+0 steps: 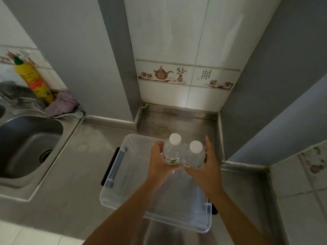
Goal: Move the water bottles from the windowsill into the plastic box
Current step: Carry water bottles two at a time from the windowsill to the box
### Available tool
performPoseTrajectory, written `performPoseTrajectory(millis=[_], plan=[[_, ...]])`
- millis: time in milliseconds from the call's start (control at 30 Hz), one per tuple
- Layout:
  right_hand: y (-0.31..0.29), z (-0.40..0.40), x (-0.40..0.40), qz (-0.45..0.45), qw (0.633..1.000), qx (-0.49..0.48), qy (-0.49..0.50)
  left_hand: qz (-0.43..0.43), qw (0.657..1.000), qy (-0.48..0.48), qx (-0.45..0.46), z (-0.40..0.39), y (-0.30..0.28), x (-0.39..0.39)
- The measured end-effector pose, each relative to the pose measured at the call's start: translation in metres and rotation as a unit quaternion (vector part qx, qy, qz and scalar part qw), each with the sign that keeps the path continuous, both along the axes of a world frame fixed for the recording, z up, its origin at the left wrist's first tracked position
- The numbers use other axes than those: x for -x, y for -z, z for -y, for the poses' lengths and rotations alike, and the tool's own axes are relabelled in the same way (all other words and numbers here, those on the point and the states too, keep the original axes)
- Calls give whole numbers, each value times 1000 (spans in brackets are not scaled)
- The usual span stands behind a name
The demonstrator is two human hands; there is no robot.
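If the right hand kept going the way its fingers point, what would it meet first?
Probably nothing nearby: the right hand, gripping a water bottle, points toward bare steel counter, then the tiled wall.

A: Two clear bottles, white caps on, both upright and pressed side by side: left bottle (172, 151), right bottle (194, 156).

B: Where are they?

A: Up over the far end of the box (123, 175), each held round its labelled middle.

B: And the box?

A: Clear plastic, open-topped, with a dark handle on each short side, sitting on the steel worktop (74, 174).
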State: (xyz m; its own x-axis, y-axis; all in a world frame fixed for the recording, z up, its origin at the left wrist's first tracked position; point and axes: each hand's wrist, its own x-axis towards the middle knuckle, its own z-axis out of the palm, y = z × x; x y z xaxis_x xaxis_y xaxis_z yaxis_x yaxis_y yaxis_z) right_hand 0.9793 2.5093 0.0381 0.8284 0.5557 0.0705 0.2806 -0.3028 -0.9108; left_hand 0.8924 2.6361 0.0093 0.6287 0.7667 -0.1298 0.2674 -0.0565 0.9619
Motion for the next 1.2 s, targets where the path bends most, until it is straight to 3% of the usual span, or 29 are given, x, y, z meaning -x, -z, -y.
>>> performPoseTrajectory(millis=[233,467,733,867,1067,1200], plan=[[-5,-1,3,9,999,31,28,1,1000,18,-9,1,7,-1],[-6,3,6,-19,999,37,15,-71,988,118,-64,-25,12,8],[-11,6,11,-16,997,71,24,-68,996,24,-44,-9,17,8],[-25,15,19,7,994,105,36,-84,995,45,-36,-9,16,13],[-53,54,49,115,978,137,108,-62,987,102,-110,-4,-30,47],[-73,93,88,123,972,105,171,-103,949,211,-210,16,-69,84]])
